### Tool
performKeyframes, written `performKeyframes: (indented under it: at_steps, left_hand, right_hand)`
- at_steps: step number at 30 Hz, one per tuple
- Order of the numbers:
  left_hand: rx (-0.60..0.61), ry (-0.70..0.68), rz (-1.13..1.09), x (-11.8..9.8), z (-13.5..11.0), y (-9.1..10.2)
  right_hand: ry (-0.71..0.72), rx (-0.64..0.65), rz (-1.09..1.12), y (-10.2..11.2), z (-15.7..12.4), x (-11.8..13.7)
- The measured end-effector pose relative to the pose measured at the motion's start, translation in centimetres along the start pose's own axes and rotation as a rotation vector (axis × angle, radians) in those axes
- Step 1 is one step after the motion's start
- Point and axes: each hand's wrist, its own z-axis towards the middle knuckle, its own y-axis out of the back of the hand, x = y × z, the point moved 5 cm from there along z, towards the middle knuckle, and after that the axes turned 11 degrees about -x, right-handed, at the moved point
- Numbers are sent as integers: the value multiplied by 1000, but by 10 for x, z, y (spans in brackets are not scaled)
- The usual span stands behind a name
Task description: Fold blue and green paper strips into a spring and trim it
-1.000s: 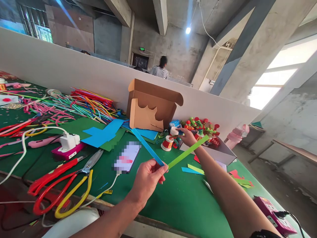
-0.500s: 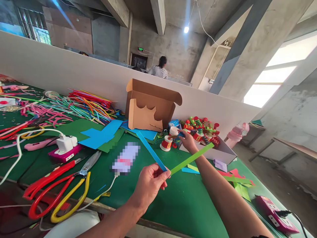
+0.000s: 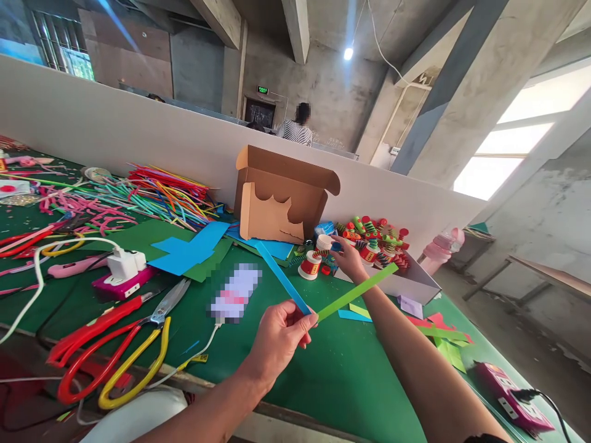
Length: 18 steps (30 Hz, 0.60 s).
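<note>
My left hand (image 3: 287, 331) pinches the joined ends of two paper strips between thumb and fingers. A blue paper strip (image 3: 281, 275) points up and left from the pinch, and a green paper strip (image 3: 357, 291) slants up and right. My right hand (image 3: 349, 257) is stretched to the back of the table, its fingers closed around a small blue object (image 3: 337, 245), mostly hidden. Beside those fingertips is a stacked white round piece (image 3: 325, 241). Just in front stands a red and white paper cup (image 3: 309, 266) with a folded paper spring on it.
Behind my right hand, a box (image 3: 415, 283) holds several red and green paper figures. A cardboard box (image 3: 281, 203) leans against the partition. Large scissors (image 3: 159, 314), a phone (image 3: 235, 294) and blue paper (image 3: 189, 251) lie left. A power strip (image 3: 510, 397) sits right.
My right hand has shifted slightly left, closer to the white round piece. My left hand still pinches the two strips in almost the same place.
</note>
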Motion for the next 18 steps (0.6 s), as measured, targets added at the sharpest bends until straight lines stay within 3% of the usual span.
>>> performKeyframes:
  at_steps: [10,18]
  left_hand:
    - [-12,-8,-22,-2,0,2]
    - [-10,1,-24,0,0,2]
  right_hand:
    - [104,7,55,4,8,26]
    - [108,9,107,1,12,25]
